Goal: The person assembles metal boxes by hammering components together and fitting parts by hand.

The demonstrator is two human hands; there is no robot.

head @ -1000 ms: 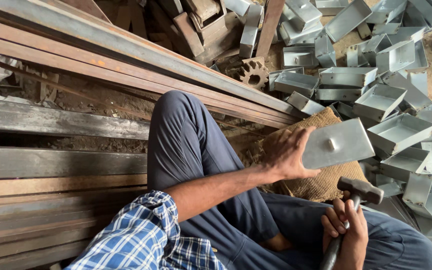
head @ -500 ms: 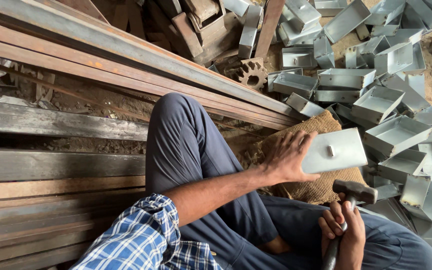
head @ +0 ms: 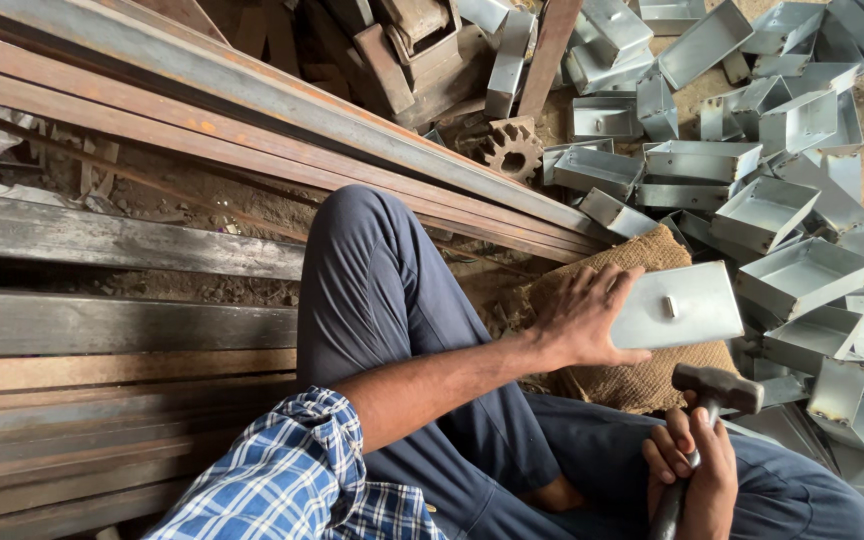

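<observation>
Our left hand (head: 577,320) presses the flat metal plate (head: 677,305) on burlap (head: 642,385) at centre right; just below, our right hand (head: 692,465) grips the hammer (head: 717,388)

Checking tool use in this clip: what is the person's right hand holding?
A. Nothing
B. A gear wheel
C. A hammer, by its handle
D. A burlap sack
C: the right hand is closed around the handle of a hammer, whose head sits just below the flat metal piece that the left hand steadies on the sack.
</observation>
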